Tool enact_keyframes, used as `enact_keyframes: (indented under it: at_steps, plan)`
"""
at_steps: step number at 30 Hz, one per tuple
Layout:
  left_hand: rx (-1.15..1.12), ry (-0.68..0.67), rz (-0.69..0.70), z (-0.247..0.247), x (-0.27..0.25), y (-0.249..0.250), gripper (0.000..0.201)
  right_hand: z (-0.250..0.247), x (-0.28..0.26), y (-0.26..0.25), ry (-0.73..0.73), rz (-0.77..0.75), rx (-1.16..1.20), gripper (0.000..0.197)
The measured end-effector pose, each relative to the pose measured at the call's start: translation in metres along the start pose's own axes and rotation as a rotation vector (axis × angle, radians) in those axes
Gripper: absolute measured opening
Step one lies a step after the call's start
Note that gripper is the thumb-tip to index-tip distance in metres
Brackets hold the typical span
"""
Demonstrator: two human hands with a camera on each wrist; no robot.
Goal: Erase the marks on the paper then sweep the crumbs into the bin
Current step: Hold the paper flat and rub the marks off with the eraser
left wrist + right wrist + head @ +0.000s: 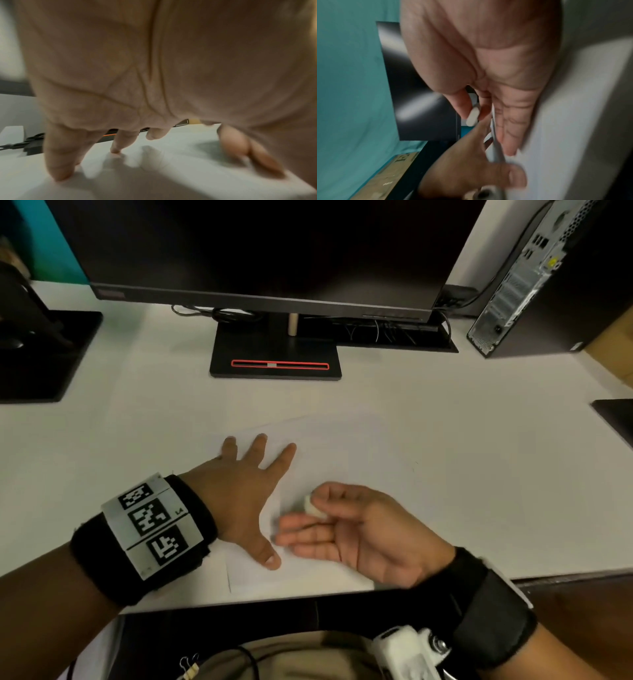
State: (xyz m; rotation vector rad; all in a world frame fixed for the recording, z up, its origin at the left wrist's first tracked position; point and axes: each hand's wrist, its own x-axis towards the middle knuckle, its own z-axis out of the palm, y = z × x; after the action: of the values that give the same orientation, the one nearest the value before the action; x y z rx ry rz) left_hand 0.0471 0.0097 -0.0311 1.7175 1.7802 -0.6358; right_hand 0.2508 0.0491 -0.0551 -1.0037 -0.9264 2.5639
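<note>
With the left hand (239, 491) spread flat on the paper (342, 460) by the table's (479, 474) near edge and the right hand (346, 529) pinching the eraser (313, 506) beside it, sweeping sideways could scatter crumbs off the edge.

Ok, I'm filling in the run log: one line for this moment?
left hand: flat, pressing paper | right hand: pinching eraser, other fingers on paper | bin: not visible

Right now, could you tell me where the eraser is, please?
In the head view, the eraser is pinched between thumb and forefinger of the right hand, above the paper near the desk's front edge, just right of the left hand.
</note>
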Motion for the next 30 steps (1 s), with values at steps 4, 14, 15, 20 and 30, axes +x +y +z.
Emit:
enact_keyframes:
  at_steps: [4, 14, 15, 20, 30]
  plan:
    - [-0.015, 0.0, 0.016, 0.003, -0.002, -0.002, 0.157, -0.033, 0.021, -0.031, 0.224, -0.108, 0.26, 0.029]
    - [-0.023, 0.007, 0.116, 0.004, 0.001, 0.001, 0.162, 0.005, 0.012, -0.013, 0.1, -0.038, -0.013, 0.014]
    - [-0.023, 0.008, 0.121, 0.004, 0.001, 0.001, 0.163, 0.001, 0.017, -0.014, 0.089, 0.027, -0.014, 0.013]
    - [-0.031, 0.022, 0.111, 0.006, -0.004, -0.001, 0.163, -0.05, 0.032, -0.065, 0.423, -0.339, 0.378, 0.022]
    - [-0.01, 0.006, 0.081, 0.005, -0.008, -0.001, 0.166, -0.008, 0.031, -0.021, 0.126, -0.042, 0.078, 0.009]
